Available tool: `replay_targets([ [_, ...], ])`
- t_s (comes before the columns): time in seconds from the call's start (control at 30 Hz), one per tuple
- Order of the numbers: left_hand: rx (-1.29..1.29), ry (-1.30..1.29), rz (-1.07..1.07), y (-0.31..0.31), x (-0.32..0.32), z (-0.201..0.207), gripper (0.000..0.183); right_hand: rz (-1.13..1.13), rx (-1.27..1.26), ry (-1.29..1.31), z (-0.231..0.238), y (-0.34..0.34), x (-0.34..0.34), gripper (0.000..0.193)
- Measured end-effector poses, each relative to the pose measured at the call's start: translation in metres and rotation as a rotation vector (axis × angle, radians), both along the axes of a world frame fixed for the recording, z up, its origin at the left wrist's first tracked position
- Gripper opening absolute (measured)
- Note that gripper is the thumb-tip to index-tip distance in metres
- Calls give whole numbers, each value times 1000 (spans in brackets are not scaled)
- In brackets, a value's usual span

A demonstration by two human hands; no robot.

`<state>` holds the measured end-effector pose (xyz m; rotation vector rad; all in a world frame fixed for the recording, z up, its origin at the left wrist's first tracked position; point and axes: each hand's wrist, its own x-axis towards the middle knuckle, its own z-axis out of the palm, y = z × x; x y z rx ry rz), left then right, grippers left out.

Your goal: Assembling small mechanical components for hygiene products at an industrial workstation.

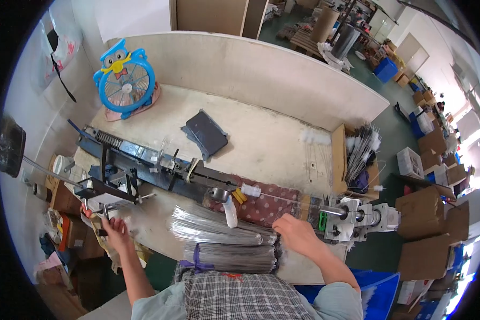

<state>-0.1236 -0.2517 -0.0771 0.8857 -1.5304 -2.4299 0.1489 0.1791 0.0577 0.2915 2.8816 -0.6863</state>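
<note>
My left hand [116, 230] is closed round a lever handle [105, 211] below the black metal bracket at the left of the bench machine [144, 159]. Over the near right of the bench, my right hand [297, 233] has its fingers curled together at the right ends of a loose bundle of thin metal wires [218, 226]; what they pinch is hidden. Nearer my body lies a second wire bundle [234, 257], tied with a purple strip. A white bristle brush piece [250, 190] sits on the machine's line, with a thin rod running right to the chuck end [357, 216].
A blue fan [126, 88] and a dark flat pad [206, 133] stand farther back on the bench [272, 138]. To the right, a cardboard box [338, 160] holds many wire brushes. A small metal cup [218, 194] and a white bottle-like piece [230, 213] are near the middle.
</note>
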Motion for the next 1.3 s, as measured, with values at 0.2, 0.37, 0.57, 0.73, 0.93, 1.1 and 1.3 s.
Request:
replay_targets([
  [0.2, 585, -88, -390, 99, 50, -7, 25, -126, -32, 43, 1, 5, 1, 14],
  [0.37, 368, -105, -913, 227, 109, 97, 24, -16, 73, 145, -6, 8, 12, 12],
  [0.57, 135, -192, -962, 290, 140, 109, 12, -126, 82, 206, -7, -1, 21, 13],
  [0.73, 1155, -725, -991, 275, 119, 196, 17, -72, 136, 186, 5, -3, 29, 19],
  [0.93, 764, -426, -1200, 219, 106, 189, 43, -139, 281, 274, 65, 45, 41, 15],
  [1.1, 756, -510, -1042, 233, 111, 180, 51, -521, 180, 524, 94, 71, 46, 14],
  [1.3, 905, -278, -1101, 225, 97, 171, 52, -442, 58, 516, 71, 70, 36, 14],
])
